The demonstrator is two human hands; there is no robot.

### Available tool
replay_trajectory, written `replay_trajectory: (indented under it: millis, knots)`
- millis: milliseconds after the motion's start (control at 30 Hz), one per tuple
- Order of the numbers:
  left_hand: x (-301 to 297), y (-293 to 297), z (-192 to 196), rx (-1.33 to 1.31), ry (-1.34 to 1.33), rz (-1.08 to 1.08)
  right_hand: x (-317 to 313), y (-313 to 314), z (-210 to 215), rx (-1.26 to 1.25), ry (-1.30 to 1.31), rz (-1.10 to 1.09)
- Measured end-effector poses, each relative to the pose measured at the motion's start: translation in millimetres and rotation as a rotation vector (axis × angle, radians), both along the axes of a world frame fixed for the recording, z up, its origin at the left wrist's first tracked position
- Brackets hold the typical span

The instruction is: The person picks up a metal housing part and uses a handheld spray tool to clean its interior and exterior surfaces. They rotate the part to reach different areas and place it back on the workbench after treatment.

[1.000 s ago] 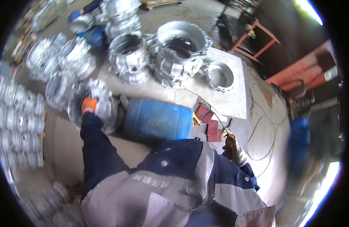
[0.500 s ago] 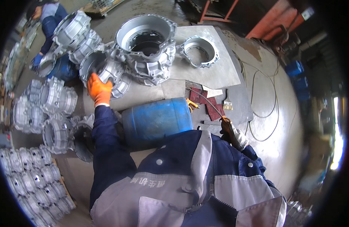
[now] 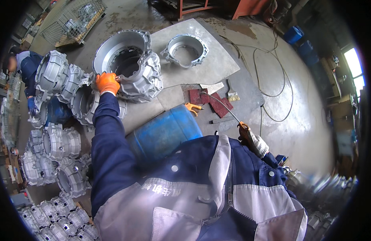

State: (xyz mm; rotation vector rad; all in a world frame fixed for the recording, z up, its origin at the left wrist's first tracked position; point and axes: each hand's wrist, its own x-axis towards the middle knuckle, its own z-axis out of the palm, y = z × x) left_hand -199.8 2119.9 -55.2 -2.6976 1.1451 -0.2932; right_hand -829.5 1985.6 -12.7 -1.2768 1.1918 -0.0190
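Observation:
My left hand, in an orange glove, is closed on the near edge of a large silver cast-metal housing, stacked upright with its wide round opening facing up. Just left of that hand another housing lies tilted, its opening partly hidden by my sleeve. My right hand, in a whitish glove with dark fingers, is closed around an orange-handled tool with a long thin curved tube, seemingly an air blow gun. The tube reaches toward dark red pads. A ring-shaped housing lies flat on a grey sheet.
A blue plastic drum lies before me. Near it are a yellow-orange air gun and a paintbrush. A hose loops over the floor at right. Several housings stand left, where a co-worker bends over. A wire cage stands behind.
My left hand has gone from the tilted housing to the rim of the large stacked one. My view has shifted. My right hand keeps its hold on the orange-handled tool.

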Motion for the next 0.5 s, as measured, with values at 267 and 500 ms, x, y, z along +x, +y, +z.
replay_trajectory:
  millis: [267, 500]
  knots:
    - [-82.4, 44.8, -33.5, -0.356, 0.274, -0.184, -9.7, -24.5, -11.2, -0.008, -0.038, 0.021]
    - [-264.9, 97.4, -10.3, -0.317, 0.033, -0.122, -10.0, -85.8, -26.3, 0.007, -0.092, 0.198]
